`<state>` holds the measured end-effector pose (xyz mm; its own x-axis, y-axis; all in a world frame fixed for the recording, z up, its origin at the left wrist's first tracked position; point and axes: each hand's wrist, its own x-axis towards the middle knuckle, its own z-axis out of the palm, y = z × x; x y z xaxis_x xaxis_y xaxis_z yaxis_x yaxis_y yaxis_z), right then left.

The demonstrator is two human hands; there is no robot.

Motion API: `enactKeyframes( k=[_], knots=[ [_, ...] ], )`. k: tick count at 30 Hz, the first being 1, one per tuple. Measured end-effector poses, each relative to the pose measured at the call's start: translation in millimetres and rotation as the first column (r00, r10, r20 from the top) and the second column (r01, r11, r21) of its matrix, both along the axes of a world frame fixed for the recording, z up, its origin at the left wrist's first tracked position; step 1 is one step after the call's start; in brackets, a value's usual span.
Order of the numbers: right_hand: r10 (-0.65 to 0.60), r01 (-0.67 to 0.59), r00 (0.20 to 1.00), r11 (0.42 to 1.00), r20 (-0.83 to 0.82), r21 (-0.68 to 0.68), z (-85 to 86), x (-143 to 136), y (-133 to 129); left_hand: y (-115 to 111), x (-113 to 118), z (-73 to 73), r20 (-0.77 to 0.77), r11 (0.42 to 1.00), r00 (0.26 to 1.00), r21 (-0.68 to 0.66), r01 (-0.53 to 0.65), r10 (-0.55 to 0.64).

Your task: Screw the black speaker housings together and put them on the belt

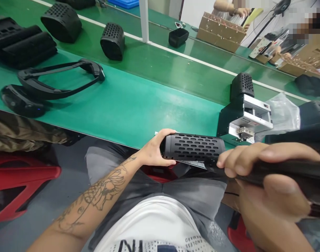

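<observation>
My left hand grips the left end of a black housing with rows of slots, at the near edge of the green table. In my right hand, large and close to the camera, is a long black tool. The tool's tip is beside the lower right end of the housing; whether they touch I cannot tell. Beyond my right hand stands a black and white machine with a metal fixture on its front.
Black perforated housings stand on the green conveyor. A black headset lies on the table at left. A clear plastic bag is beside the machine. Across the line, other people's hands work near cardboard boxes.
</observation>
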<state>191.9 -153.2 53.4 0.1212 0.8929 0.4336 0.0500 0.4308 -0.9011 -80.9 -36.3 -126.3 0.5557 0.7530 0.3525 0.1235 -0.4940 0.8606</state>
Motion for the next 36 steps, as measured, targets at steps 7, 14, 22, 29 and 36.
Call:
enactKeyframes(
  k=[7,14,22,29,36],
  knots=[
    [0.083,-0.079,0.996,0.992,-0.039,0.096,-13.1,-10.9,38.3,0.9,3.2,1.1,0.01,1.0,1.0,-0.022,0.002,-0.001],
    [0.178,-0.17,0.98,0.981,-0.087,0.096,-17.3,-11.8,45.1,1.9,5.6,-2.6,0.028,1.0,1.0,0.005,0.015,-0.015],
    [0.278,-0.27,0.956,0.958,-0.092,0.095,-16.6,-14.0,41.2,-0.2,4.9,5.2,-0.011,0.999,1.0,-0.046,0.006,-0.007],
    [0.273,-0.269,0.96,0.961,-0.065,0.06,-25.7,-9.1,40.9,0.4,8.6,-2.0,-0.01,0.999,1.0,-0.039,0.01,-0.011],
    [0.175,-0.172,0.984,0.981,-0.027,0.088,0.6,8.3,35.6,2.2,6.5,-9.5,-0.039,1.0,0.999,-0.001,0.031,-0.031]
  ],
)
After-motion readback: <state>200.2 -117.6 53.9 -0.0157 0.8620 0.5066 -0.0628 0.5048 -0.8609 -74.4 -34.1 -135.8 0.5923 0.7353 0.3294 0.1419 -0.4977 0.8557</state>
